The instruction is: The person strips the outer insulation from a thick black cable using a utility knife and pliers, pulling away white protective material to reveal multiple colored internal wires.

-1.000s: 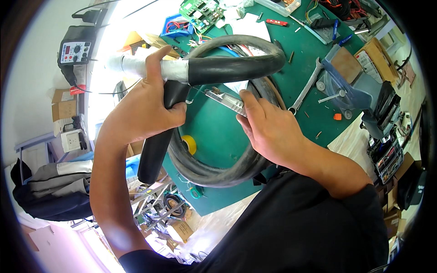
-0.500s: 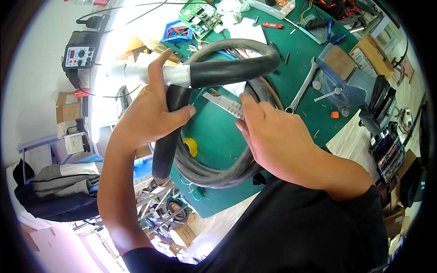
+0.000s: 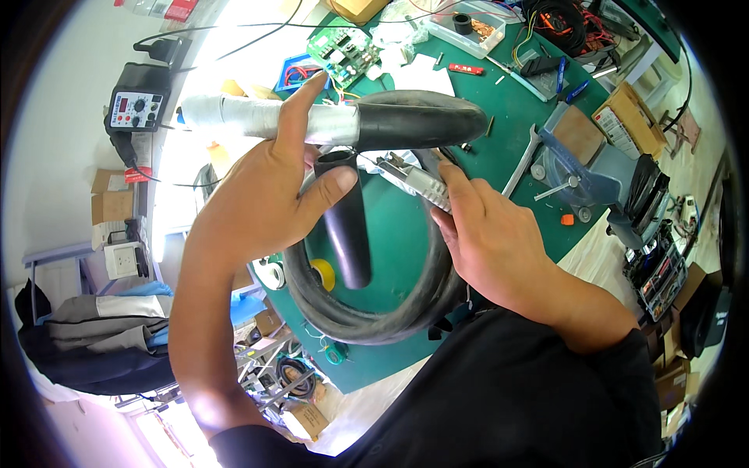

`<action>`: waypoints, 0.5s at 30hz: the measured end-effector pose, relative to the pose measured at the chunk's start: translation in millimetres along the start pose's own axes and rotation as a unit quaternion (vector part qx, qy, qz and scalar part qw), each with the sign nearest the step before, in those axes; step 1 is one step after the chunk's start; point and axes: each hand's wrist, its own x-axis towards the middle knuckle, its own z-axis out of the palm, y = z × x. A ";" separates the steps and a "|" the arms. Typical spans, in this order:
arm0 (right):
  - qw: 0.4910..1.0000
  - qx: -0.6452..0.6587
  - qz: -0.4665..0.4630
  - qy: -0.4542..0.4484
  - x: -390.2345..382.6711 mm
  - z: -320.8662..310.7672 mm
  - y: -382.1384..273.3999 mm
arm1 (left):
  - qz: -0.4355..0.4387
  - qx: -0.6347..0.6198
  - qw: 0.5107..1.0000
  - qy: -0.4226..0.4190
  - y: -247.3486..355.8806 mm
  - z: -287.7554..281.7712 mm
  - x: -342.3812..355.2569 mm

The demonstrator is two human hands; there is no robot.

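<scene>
My left hand (image 3: 250,195) is closed around the silver-taped end (image 3: 234,118) of a thick black cable (image 3: 425,125). Its thumb also presses a short black tube (image 3: 351,234), whose open upper end sits just under the tape's edge; the tube slants downward. Between the fingers and thumb of my right hand (image 3: 499,242) is a silver utility knife (image 3: 417,181), its tip pointing left toward the tube's mouth and the tape edge. Whether the blade touches either cannot be made out. The cable loops round in a coil (image 3: 370,327) below both hands.
A green-topped table (image 3: 484,101) carries a circuit board (image 3: 343,51), a wrench (image 3: 521,164), a yellow tape roll (image 3: 323,274), a plastic box (image 3: 468,35) and a blue bench vise (image 3: 585,156). At the left stands a soldering station (image 3: 139,97).
The black tube has swung to the right and shows its open end. My left hand and the taped cable end have shifted right, and the knife has moved slightly right and tilted.
</scene>
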 end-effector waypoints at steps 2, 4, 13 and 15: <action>0.999 0.032 0.007 0.024 -0.4 3.2 4.8 | 0.043 0.016 0.999 0.000 -2.1 -2.6 6.3; 0.999 0.017 -0.009 0.031 1.5 4.3 13.0 | 0.065 -0.024 0.998 0.013 -0.1 -2.7 11.8; 0.998 0.039 -0.028 0.027 3.8 -2.8 29.3 | 0.053 -0.040 0.998 0.003 8.3 -9.4 20.6; 0.998 0.045 -0.028 0.031 4.2 -1.7 29.9 | 0.063 -0.038 0.997 0.006 7.9 -8.4 22.9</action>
